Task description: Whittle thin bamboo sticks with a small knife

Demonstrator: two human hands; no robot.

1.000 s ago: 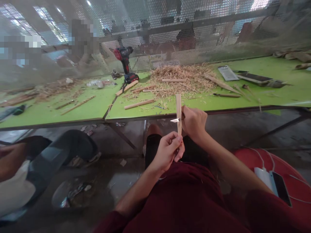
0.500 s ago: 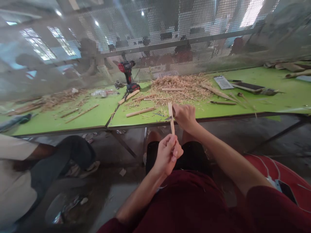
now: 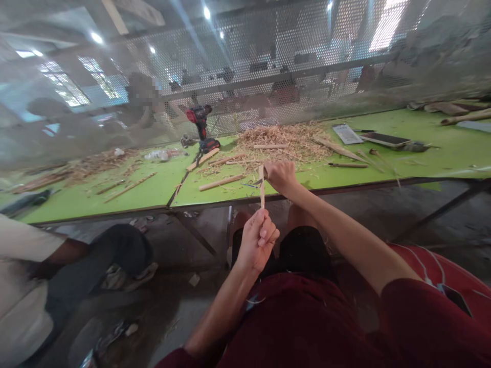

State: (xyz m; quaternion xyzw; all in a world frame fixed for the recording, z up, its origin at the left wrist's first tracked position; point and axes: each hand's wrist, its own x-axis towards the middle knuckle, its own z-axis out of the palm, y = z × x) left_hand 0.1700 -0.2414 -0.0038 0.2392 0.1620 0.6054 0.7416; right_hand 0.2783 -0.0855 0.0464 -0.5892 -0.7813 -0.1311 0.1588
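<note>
My left hand (image 3: 260,236) is closed around the lower end of a pale wooden stick (image 3: 262,197), which points up and away from me over the table's front edge. Just beyond it, my right hand (image 3: 281,175) is a fist around a knife, its handle hidden by the fingers. The short dark blade (image 3: 258,182) lies across the stick near its far end. Behind both hands a heap of wood shavings (image 3: 284,137) spreads over the green table (image 3: 184,193). A round wooden rod (image 3: 221,182) lies to the left of the stick.
A cordless drill (image 3: 202,128) stands behind on the table. To the right lie a phone (image 3: 385,139), a white packet (image 3: 347,134) and a slim wooden-handled tool (image 3: 348,165). A seated person (image 3: 95,260) is close on my left. A mesh screen (image 3: 245,66) rises behind the table.
Both hands, with the stick and the knife, have shifted slightly left in view. The blade still crosses the stick near its far end. The camera view has moved a little.
</note>
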